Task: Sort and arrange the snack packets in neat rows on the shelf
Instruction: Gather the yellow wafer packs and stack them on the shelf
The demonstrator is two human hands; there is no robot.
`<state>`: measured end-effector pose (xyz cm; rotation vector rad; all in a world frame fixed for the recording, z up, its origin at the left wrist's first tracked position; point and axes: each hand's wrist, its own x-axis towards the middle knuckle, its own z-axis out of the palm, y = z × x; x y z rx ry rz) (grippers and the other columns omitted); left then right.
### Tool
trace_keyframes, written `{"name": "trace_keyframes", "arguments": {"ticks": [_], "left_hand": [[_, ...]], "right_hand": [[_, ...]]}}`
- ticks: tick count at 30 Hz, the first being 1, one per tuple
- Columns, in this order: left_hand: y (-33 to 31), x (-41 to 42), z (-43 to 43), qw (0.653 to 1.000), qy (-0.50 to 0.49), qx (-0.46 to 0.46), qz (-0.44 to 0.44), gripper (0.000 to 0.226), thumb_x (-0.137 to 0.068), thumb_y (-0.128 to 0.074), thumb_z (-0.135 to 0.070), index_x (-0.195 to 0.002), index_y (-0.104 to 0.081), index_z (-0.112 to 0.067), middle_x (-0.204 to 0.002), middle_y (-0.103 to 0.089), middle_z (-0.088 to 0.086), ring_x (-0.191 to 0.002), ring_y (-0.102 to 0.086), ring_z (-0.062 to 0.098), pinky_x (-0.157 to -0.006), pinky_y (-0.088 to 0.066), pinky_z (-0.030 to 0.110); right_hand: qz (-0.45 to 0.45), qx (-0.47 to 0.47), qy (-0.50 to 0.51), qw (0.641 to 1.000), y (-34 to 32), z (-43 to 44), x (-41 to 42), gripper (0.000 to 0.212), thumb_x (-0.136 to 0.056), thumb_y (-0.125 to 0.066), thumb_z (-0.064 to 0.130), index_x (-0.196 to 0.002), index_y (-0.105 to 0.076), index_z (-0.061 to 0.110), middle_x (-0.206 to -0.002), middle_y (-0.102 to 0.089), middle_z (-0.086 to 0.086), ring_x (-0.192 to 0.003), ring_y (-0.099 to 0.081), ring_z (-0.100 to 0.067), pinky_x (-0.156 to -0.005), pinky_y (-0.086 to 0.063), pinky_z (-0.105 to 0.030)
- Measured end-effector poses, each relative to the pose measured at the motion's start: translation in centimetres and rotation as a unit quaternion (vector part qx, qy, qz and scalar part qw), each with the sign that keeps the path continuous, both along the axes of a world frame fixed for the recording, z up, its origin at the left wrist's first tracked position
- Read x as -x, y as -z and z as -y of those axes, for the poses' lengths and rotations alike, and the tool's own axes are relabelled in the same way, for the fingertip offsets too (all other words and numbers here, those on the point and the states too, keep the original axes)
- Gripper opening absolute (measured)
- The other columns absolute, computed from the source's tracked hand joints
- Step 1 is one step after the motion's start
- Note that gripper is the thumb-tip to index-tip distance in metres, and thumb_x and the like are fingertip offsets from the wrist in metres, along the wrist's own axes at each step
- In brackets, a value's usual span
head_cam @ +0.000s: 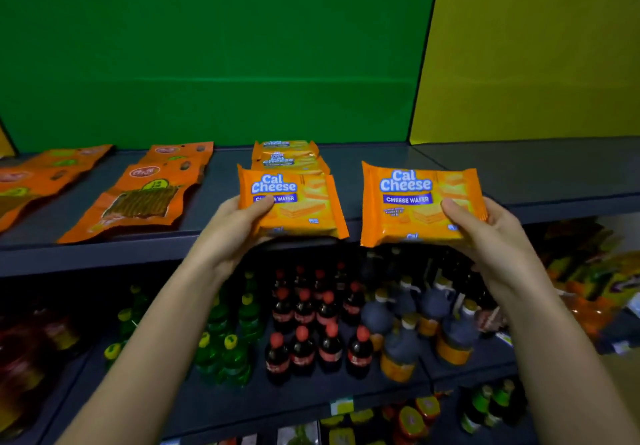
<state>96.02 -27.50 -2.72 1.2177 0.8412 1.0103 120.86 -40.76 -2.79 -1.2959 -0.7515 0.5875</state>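
While the left hand [235,226] grips an orange wafer packet [298,202] by its left side, thumb on top, the right hand [495,233] grips a second packet [412,202] by its right side. Both are held apart at the shelf [519,181] front edge; matching packets [287,157] lie stacked behind the left one.

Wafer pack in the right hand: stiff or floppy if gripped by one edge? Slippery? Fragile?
Probably fairly stiff: the wafer pack stays flat though the right hand grips only its right edge. Likely light, since that one-sided hold carries it level. The glossy wrapper may be slippery, and the wafers inside could crack under a hard squeeze.
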Motion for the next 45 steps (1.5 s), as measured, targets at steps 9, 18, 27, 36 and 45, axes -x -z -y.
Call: {"name": "trace_keyframes", "arguments": {"ticks": [9, 18, 27, 36, 45], "left_hand": [[-0.3, -2.4, -4.7, 0.999, -0.031, 0.001, -0.036, 0.039, -0.093, -0.048, -0.007, -0.13, -0.04, 0.002, -0.122, -0.06, 0.016, -0.085, -0.063, 0.018, -0.074, -0.056, 0.028], [0.3, -3.1, -5.3, 0.985, -0.124, -0.078, -0.092, 0.045, -0.096, -0.044, -0.011, -0.138, -0.029, -0.011, -0.127, -0.05, 0.005, -0.098, -0.057, 0.014, -0.092, -0.042, 0.031], [-0.8, -2.3, -5.6, 0.877, -0.193, -0.313, -0.311, 0.031, -0.093, -0.05, -0.012, -0.124, -0.052, -0.012, -0.116, -0.05, -0.009, -0.11, -0.047, 0.007, -0.091, -0.033, 0.021], [-4.9, -3.1, -7.7, 0.772, -0.221, -0.415, -0.428, 0.021, -0.09, -0.055, -0.02, -0.098, -0.065, -0.004, -0.093, -0.068, 0.011, -0.086, -0.062, 0.027, -0.078, -0.046, 0.034], [-5.8, -5.5, -8.5, 0.729, -0.244, -0.416, -0.487, 0.016, -0.089, -0.056, -0.022, -0.096, -0.065, -0.01, -0.095, -0.069, 0.008, -0.088, -0.063, 0.027, -0.08, -0.05, 0.038]], "right_hand": [[0.023, 0.043, -0.009, 0.999, -2.2, -8.4, -3.9, 0.041, -0.086, -0.063, 0.02, -0.123, -0.052, 0.005, -0.106, -0.063, -0.009, -0.076, -0.06, -0.011, -0.072, -0.052, -0.027], [0.028, 0.105, -0.013, 0.994, -2.8, -15.6, -7.8, 0.046, -0.089, -0.058, 0.016, -0.131, -0.04, 0.005, -0.128, -0.055, -0.015, -0.074, -0.055, -0.011, -0.058, -0.045, -0.024], [0.107, 0.194, -0.067, 0.973, -3.2, -21.5, -11.1, 0.057, -0.084, -0.066, 0.018, -0.132, -0.038, 0.002, -0.132, -0.052, -0.017, -0.092, -0.054, -0.019, -0.078, -0.049, -0.032], [0.188, 0.221, -0.148, 0.945, -2.8, -24.3, -13.3, 0.105, -0.062, -0.083, 0.028, -0.146, -0.022, 0.009, -0.147, -0.035, -0.01, -0.129, -0.041, -0.025, -0.099, -0.035, -0.03], [0.255, 0.179, -0.116, 0.943, -2.2, -25.9, -14.8, 0.06, -0.072, -0.078, 0.026, -0.122, -0.055, 0.003, -0.121, -0.06, -0.01, -0.098, -0.056, -0.021, -0.081, -0.037, -0.022]]}}
